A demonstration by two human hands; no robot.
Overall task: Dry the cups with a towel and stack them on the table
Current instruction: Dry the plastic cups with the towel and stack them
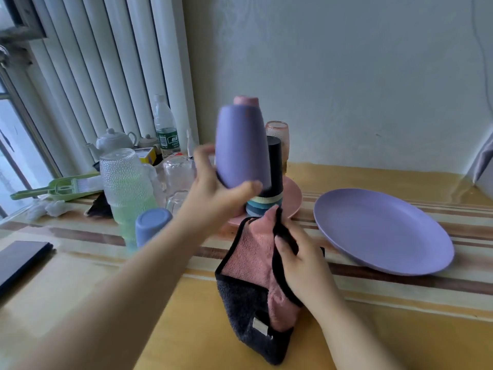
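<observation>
My left hand point(213, 188) grips a purple cup point(240, 145) upside down, lifted above the table and blurred by motion. Just behind it stands a stack of upturned cups point(274, 166) with a black one on top, set on a pink plate point(292, 198). A pink cup base point(246, 100) shows above the purple cup. My right hand point(296, 257) holds a pink and dark grey towel point(253, 284) that hangs down to the table. A blue cup point(152, 225) stands upside down to the left, partly behind my forearm.
A purple plate point(384, 231) lies at the right. Stacked clear glasses point(125, 182), more glasses point(177, 169), a white teapot point(114, 141), a water bottle point(165, 126) and a green tool point(61, 186) crowd the left. A dark flat object point(21, 260) lies at the left edge. An amber glass point(278, 132) stands behind the stack.
</observation>
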